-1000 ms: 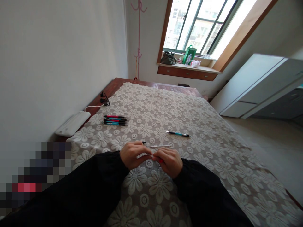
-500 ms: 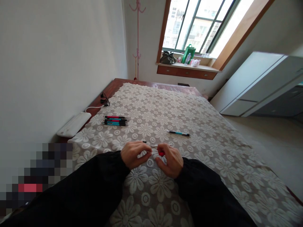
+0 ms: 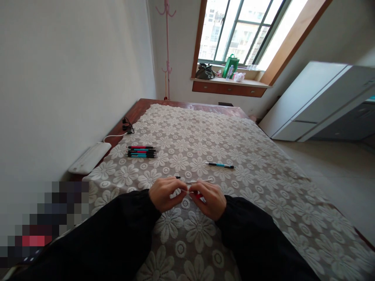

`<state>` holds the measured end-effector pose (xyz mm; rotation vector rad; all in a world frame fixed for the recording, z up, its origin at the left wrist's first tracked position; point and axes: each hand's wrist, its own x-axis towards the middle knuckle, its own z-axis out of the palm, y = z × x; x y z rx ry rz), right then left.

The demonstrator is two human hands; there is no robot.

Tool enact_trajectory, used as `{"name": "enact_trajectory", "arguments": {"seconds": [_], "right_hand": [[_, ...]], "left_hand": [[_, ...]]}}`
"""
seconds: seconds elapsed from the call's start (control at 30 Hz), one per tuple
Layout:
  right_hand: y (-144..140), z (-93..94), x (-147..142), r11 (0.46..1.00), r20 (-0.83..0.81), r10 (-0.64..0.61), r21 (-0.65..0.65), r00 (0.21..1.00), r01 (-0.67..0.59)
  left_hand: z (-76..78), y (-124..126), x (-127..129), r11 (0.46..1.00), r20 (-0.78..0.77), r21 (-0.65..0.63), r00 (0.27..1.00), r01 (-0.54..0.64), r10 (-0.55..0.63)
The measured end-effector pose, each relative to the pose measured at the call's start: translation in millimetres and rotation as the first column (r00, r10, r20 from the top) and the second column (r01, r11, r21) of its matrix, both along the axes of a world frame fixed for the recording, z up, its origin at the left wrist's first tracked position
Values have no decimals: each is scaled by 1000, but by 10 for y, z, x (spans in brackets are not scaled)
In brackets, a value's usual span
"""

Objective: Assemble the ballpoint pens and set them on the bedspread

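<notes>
Well short of the worktop [image 3: 140,104]'s far edge, the right hand [image 3: 209,198]'s fingers clamp a red part [image 3: 198,196]; the left hand [image 3: 166,193]'s fingertips meet, on what I cannot tell. The sill [image 3: 253,82]'s green bag [image 3: 231,67] hides its contents.

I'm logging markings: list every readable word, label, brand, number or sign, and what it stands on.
No text is readable.
Single slim black-and-turquoise pen: any marking too small.
Row of red, turquoise and black pens: likewise too small.
Upright green bag: any print too blurred.
</notes>
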<state>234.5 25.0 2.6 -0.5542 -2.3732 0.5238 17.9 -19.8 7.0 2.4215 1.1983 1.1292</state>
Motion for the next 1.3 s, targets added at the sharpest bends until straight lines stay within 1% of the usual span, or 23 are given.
{"name": "enact_trajectory", "arguments": {"seconds": [0.07,0.2,0.27,0.33,0.43,0.53,0.63,0.7,0.8,0.87,0.97,1.1,1.2,1.3], "right_hand": [[4,-6,-4,1000,7,28,7,1000,-28],[19,3,7,997,-4,63,47,998,-62],[27,14,18,993,1,92,80,996,-92],[33,25,27,980,38,155,123,987,-158],[39,38,31,948,111,245,179,963,-262],[35,41,22,939,137,239,218,961,-265],[19,46,11,935,159,222,243,962,-256],[7,48,9,935,172,224,240,959,-261],[-3,42,14,942,152,206,238,967,-238],[-5,36,15,947,117,168,257,979,-194],[-1,36,2,946,69,127,292,990,-142],[5,49,-18,941,20,115,317,993,-116],[10,41,-7,940,13,113,322,994,-111],[12,23,17,950,17,104,293,994,-104]], "left_hand": [[-7,-2,-2,999,5,-28,1000,30,-30],[-23,5,-15,988,46,-137,997,74,-68],[-31,15,-19,974,81,-206,993,97,-82],[-37,26,-18,952,124,-280,988,125,-93],[-41,38,-13,900,188,-393,975,187,-120],[-47,49,-13,854,231,-464,963,235,-139],[-55,61,-20,813,245,-523,959,256,-144],[-55,68,-27,760,275,-579,949,294,-157],[-39,74,-38,660,353,-652,919,374,-172],[-26,74,-42,621,390,-672,906,403,-166],[-16,73,-44,612,419,-669,894,421,-157],[-18,79,-40,595,466,-659,871,459,-156],[-18,78,-38,601,479,-650,864,465,-151],[-21,65,-36,611,482,-647,865,457,-137]]}}
